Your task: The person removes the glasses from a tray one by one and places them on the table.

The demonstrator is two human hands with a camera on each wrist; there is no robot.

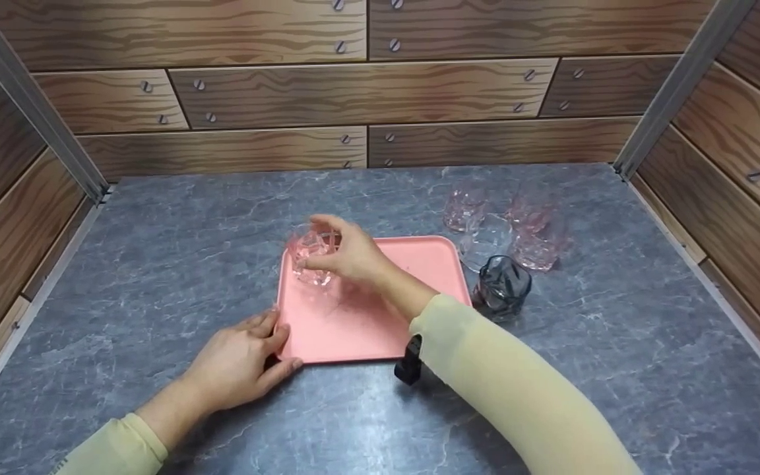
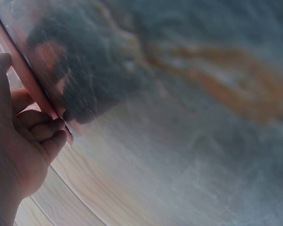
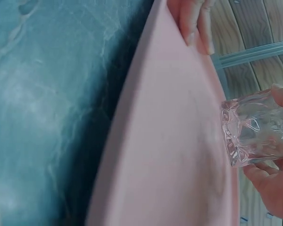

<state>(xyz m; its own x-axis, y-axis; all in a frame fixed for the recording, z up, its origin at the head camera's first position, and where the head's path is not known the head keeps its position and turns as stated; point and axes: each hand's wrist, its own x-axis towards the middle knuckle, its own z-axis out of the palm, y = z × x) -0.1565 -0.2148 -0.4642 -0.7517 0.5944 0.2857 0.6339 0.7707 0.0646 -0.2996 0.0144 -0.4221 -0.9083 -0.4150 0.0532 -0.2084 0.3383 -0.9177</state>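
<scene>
My right hand [image 1: 353, 254] holds a faceted pink-tinted drinking glass [image 1: 312, 260], thumb on one side and fingers on the other. The glass is upright over the far left corner of a square pink tray [image 1: 367, 330]. In the right wrist view, the base of the glass [image 3: 231, 134] is close to the tray surface [image 3: 165, 141]; whether they touch I cannot tell. My left hand [image 1: 238, 363] grips the tray's near left corner, thumb at the front edge. The left wrist view shows its fingers [image 2: 40, 125] curled at the tray's rim [image 2: 30, 80].
Right of the tray stands a dark grey glass [image 1: 504, 287]. Behind it are a clear glass [image 1: 487, 241] and several pink-tinted glasses, among them a back left one [image 1: 464, 210] and a right one [image 1: 536, 251]. Wood-patterned walls [image 1: 367, 99] enclose the grey marbled tabletop [image 1: 175, 264].
</scene>
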